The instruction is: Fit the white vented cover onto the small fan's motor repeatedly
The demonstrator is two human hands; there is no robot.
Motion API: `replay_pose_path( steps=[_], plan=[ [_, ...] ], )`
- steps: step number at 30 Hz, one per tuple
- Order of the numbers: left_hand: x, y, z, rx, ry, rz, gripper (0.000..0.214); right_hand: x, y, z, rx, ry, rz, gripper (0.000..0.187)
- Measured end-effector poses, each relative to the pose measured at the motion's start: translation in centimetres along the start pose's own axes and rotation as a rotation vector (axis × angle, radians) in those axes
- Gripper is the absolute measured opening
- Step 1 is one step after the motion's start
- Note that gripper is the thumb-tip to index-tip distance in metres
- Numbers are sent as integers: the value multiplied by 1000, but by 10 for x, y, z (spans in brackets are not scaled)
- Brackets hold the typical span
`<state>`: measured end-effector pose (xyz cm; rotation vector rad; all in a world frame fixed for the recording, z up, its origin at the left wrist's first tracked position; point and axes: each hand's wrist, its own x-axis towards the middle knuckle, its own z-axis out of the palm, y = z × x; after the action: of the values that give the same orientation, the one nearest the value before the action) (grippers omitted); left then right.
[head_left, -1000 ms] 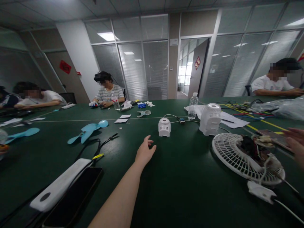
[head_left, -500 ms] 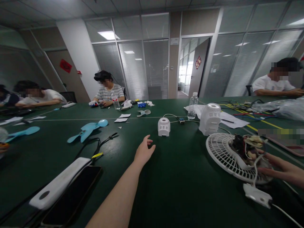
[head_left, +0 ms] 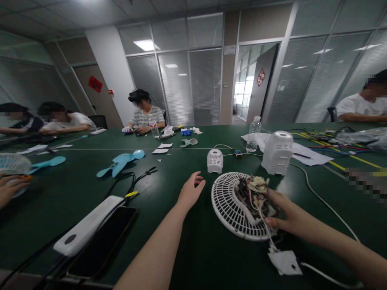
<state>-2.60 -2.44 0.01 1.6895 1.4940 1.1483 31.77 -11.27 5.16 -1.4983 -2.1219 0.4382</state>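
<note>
- One view only, from the head camera, was examined.
- Left hand [head_left: 191, 192] lay on the green table [head_left: 211, 257], fingers loosely spread, gripping nothing. It sat just left of the white fan grille [head_left: 229, 205], apart from it.
- Right hand [head_left: 287, 217] was on the near right side of the grille, fingers closed about the motor and wiring bundle [head_left: 254, 193] at the grille's middle; the exact contact was partly hidden by wires.
- Grille lay flat, near centre of the table. A white cord ran from it to a small switch box [head_left: 284, 262] nearer the camera.
- Farther off stood a small white housing [head_left: 215, 160] and a larger white housing [head_left: 277, 151], with a water bottle [head_left: 253, 134] beyond.
- Far left lay blue fan blades [head_left: 121, 163]; near left, a phone [head_left: 102, 241] and a white power strip [head_left: 87, 225].
- Judgement: the step in hand appeared to be positioning the grille assembly before the person. The next move would call for the free left hand to steady the rim without snagging the loose wires.
</note>
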Motion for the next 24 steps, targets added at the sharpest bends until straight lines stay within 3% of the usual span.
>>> replay_pose_path(
  steps=[3, 5, 9, 13, 16, 19, 24],
  plan=[
    [1, 0, 1, -52, -28, 16, 39, 17, -30, 16, -65, -120, -69, 81],
    [2, -1, 2, -74, -44, 25, 36, 28, -42, 20, -71, -119, -107, 74],
    [3, -2, 2, -77, -61, 36, 34, 60, -41, 16, 49, 27, -84, 38],
    [5, 2, 2, -53, -51, 64, 37, 112, -21, 22, 94, 180, -15, 29],
    [5, 4, 2, -52, -47, 93, 37, 155, -7, 39, 106, 159, -25, 41],
    [6, 3, 3, -58, -40, 117, 36, 191, -2, 60, 132, 125, -51, 67],
    [9, -2, 5, -68, -16, 138, 35, 231, -1, 83, 198, 80, -84, 101]
  ],
)
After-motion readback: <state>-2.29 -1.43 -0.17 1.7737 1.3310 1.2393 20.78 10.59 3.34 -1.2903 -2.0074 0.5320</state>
